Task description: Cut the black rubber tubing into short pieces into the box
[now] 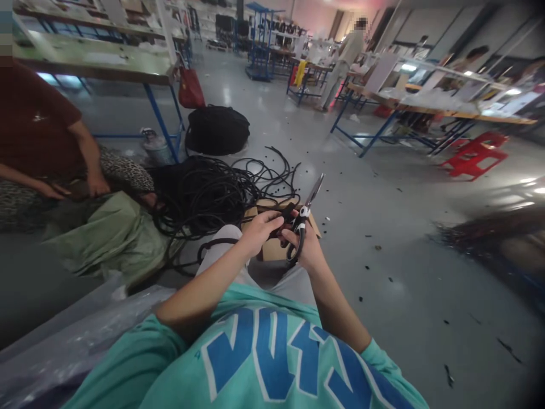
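My right hand [310,245] is closed around the black-and-white handles of a pair of scissors [303,213], whose metal blades point up and away from me. Close beside it, my left hand [263,228] pinches a black cord [288,211], and the two hands nearly meet over my lap. Below them stands an opened cardboard box [272,250], partly covered by my hands. A large tangled heap of black cords [204,193] lies just ahead and to the left, with loose strands trailing toward the box.
At the left, a seated person [38,125] has both hands by a green cloth [114,230]. A black bundle [218,129] and a red bag [191,88] are beyond the cords. Red stools [477,154] stand by a worktable at right. Small black scraps dot the floor.
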Motion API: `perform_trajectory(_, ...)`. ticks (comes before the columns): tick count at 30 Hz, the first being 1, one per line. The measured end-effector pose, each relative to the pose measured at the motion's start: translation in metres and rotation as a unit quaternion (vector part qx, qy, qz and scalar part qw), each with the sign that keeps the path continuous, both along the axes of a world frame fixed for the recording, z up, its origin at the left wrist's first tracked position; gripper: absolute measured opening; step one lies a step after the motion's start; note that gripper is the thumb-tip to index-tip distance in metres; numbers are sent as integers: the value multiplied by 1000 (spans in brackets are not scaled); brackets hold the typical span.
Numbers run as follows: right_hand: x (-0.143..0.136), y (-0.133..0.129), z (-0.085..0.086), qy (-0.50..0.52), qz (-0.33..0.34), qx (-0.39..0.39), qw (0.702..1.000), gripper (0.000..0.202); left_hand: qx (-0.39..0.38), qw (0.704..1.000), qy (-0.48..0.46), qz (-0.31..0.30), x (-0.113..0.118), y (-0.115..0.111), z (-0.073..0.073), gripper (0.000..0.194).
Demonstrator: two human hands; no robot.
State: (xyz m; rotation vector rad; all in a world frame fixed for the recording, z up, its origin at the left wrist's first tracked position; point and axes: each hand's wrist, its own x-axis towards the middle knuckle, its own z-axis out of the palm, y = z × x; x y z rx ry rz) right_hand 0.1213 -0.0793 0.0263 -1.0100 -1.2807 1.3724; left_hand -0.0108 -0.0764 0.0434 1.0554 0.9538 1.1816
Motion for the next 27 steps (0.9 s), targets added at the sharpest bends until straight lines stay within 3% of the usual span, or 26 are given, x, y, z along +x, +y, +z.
perform_trajectory(6,39,-13,-6,-99,31,-18,994,51,40,998,54,19,-9,6,4,22)
perform_trajectory(15,54,-9,-28,-251,68,-42,965,61,114,967,211,89,-10,32,-15,20)
perform_trajectory(27,45,20,-30,-138,122,-123,975,60,81,934,347,33,-1,50,-23,22)
